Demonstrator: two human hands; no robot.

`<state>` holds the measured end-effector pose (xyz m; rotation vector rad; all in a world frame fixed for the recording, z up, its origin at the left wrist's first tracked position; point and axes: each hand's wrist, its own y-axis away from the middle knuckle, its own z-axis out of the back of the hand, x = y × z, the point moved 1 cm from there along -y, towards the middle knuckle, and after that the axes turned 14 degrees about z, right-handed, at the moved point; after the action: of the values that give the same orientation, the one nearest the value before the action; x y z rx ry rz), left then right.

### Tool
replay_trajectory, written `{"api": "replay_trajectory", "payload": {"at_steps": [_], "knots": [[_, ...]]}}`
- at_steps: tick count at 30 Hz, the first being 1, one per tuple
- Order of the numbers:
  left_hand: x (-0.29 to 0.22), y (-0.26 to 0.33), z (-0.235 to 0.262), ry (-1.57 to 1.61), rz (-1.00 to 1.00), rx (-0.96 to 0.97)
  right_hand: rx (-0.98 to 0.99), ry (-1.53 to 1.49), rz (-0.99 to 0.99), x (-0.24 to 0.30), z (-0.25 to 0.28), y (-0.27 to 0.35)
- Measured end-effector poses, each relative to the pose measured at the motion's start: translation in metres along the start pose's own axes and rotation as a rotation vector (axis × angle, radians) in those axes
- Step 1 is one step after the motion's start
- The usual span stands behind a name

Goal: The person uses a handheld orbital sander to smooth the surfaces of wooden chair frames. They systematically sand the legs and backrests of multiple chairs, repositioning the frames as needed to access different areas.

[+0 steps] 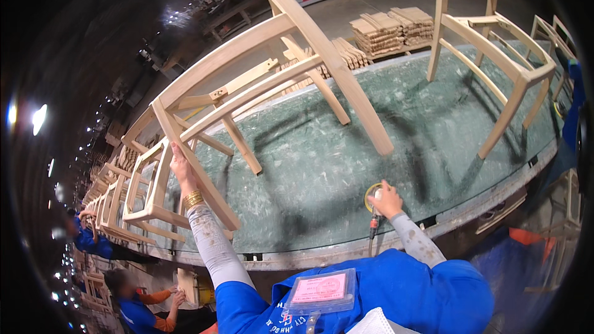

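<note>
A bare wooden chair frame (219, 55) stands tilted across the green worktable (297, 207) in front of me. My left hand (182, 170), with gold bangles at the wrist, is closed round the chair's near left leg, below the joint with the seat rail. At the table's near side, my right hand (388, 201) wraps over a round palm sander (374, 196) with a yellow rim. Its hose (371, 244) runs off the table's near edge. The sander sits low over the tabletop, apart from the chair; my hand hides part of it.
Another wooden chair frame (495, 55) stands to the right on the table, with more at the far right. A row of chair frames (151, 188) lines the left. Stacked wooden slats (393, 31) lie beyond the table. A co-worker (145, 309) sits at lower left, holding a wooden piece.
</note>
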<state>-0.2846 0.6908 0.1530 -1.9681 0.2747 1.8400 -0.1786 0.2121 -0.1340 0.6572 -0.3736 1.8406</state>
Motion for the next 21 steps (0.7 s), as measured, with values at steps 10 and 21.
{"api": "replay_trajectory", "payload": {"at_steps": [10,21], "knots": [[-0.006,-0.012,-0.002,-0.082,0.005,0.015,-0.081,0.071,0.158,0.004,-0.025,0.003],[-0.007,-0.009,-0.012,-0.013,0.031,0.000,-0.059,0.085,0.170,-0.004,-0.007,0.013]]}}
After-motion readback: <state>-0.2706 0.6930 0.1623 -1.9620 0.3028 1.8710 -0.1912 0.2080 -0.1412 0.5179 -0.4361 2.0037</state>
